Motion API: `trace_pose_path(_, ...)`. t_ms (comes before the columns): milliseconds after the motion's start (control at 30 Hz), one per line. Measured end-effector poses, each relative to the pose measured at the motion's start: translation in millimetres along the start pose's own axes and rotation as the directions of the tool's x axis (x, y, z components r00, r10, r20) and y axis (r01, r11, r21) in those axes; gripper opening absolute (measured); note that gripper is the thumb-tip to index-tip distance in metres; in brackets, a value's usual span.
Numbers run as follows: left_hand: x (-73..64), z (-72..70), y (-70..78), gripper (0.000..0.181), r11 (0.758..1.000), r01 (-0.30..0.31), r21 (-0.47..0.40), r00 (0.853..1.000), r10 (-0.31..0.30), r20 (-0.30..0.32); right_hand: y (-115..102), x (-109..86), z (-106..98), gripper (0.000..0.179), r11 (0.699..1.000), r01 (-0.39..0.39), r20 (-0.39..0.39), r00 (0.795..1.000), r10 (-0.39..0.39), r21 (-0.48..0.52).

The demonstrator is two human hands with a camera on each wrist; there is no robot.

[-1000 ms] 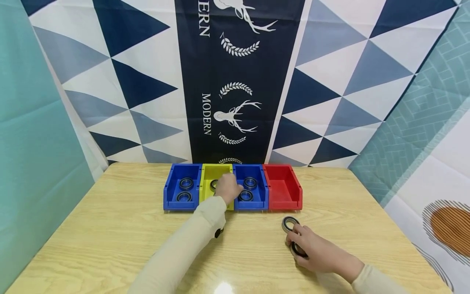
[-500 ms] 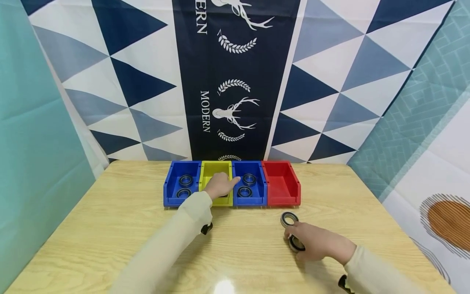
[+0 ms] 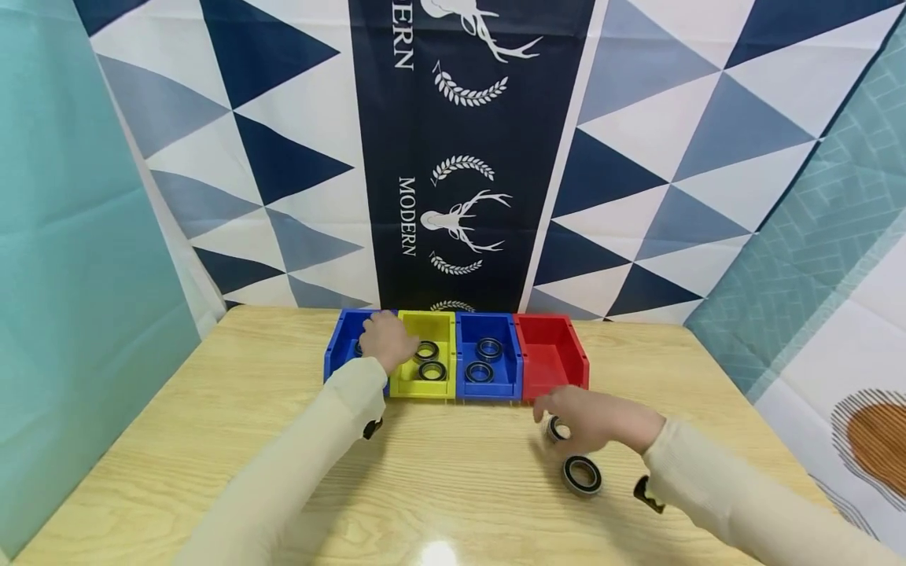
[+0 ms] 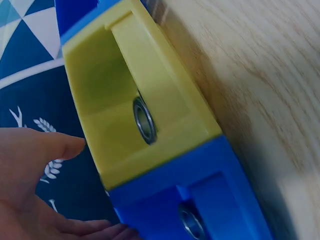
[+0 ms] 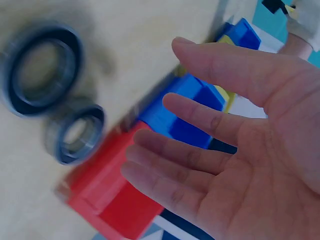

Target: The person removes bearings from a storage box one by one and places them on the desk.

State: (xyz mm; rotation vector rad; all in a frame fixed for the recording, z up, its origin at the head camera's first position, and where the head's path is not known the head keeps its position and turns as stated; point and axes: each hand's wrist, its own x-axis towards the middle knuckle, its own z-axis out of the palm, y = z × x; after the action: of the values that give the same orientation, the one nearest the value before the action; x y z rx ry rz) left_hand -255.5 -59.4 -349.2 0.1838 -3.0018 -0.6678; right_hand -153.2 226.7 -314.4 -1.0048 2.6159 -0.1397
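My left hand [image 3: 388, 339] hovers over the left blue bin [image 3: 336, 377], thumb and fingers spread, holding nothing. It hides most of that bin's inside; one bearing's edge peeks out there. Beside it, the yellow bin [image 4: 165, 75] contains two bearings, the nearer being a black-and-silver bearing [image 3: 432, 380]. My right hand [image 3: 598, 417] is above the table, fingers extended and palm bare in the right wrist view. Under its fingers lies one bearing [image 3: 551, 431], partly covered in the head view. A second bearing [image 3: 582, 492] lies flat just nearer to me.
The right blue bin [image 3: 490, 391] has two bearings in it. At the row's right end stands a red bin [image 3: 552, 358], its front edge close to my right fingertips. A patterned cloth [image 3: 453, 141] hangs behind the wooden table [image 3: 453, 472].
My left hand has moved left from the yellow bin to over the left blue bin, uncovering two bearings. My right hand has come off the nearer bearing and moved forward, above the farther one.
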Motion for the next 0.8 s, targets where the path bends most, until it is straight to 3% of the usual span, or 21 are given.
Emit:
trace_pose_path(100, 4.3, 1.0, -5.4, 0.059, 0.999, 0.045, -0.001, 0.998, -0.045, 0.045, -2.2, 13.2, -15.0, 0.032, 0.999, -0.005, 0.004, 1.0, 0.005, -0.048)
trace_pose_path(367, 8.2, 6.8, -12.7, 0.02, 0.998, 0.049, -0.048, 0.995, -0.044, 0.088, -9.4, 45.7, -46.2, 0.043, 0.991, -0.081, 0.104, 0.99, 0.092, -0.106)
trace_pose_path(533, 11.4, 7.0, -14.3, 0.024, 0.997, 0.042, -0.058, 0.997, -0.038, 0.074, -10.6, 69.1, -56.7, 0.049, 0.987, -0.088, 0.158, 0.981, 0.109, -0.133)
trace_pose_path(800, 18.1, 4.4, -12.7, 0.029, 0.998, 0.019, -0.052, 0.997, -0.015, 0.076, -1.3, 99.1, -67.7, 0.045, 0.981, -0.155, 0.145, 0.974, 0.172, -0.12)
